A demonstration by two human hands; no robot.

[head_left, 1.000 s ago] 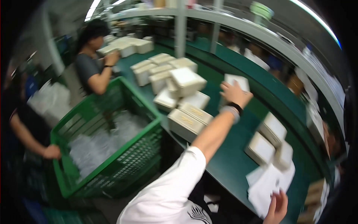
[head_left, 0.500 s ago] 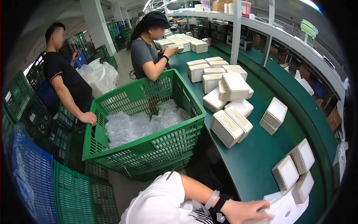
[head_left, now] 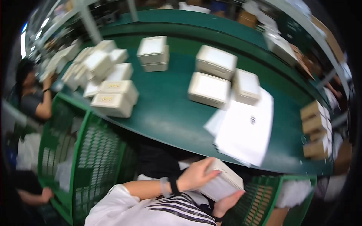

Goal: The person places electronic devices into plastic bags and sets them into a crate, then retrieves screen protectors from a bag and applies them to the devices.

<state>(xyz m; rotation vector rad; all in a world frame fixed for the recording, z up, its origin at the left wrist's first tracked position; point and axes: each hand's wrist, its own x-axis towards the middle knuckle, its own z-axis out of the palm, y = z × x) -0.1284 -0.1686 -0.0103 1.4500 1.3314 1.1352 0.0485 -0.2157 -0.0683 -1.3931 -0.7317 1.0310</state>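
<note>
Close to my body, below the table's front edge, I hold a white box [head_left: 222,181] tilted between both hands. My left hand [head_left: 197,174] is closed over its left end, with a dark band and a clear bracelet on the wrist. My right hand [head_left: 227,203] grips its lower right side, and part of that hand is blurred. Straight ahead on the green table lies a stack of flat white sheets or bags [head_left: 245,130] with a small dark mark. One cream box [head_left: 246,86] rests on its far end, beside two more boxes [head_left: 209,89].
Two stacked boxes [head_left: 152,52] stand farther left, near a larger group of cream boxes [head_left: 115,92]. Small brown cartons [head_left: 315,130] sit at the table's right end. Green crates [head_left: 81,165] flank me; a co-worker [head_left: 32,92] is at far left.
My view has swung to the right. My left hand has left the white sheets and is now on a box held near my body. My right hand has come into view on it.
</note>
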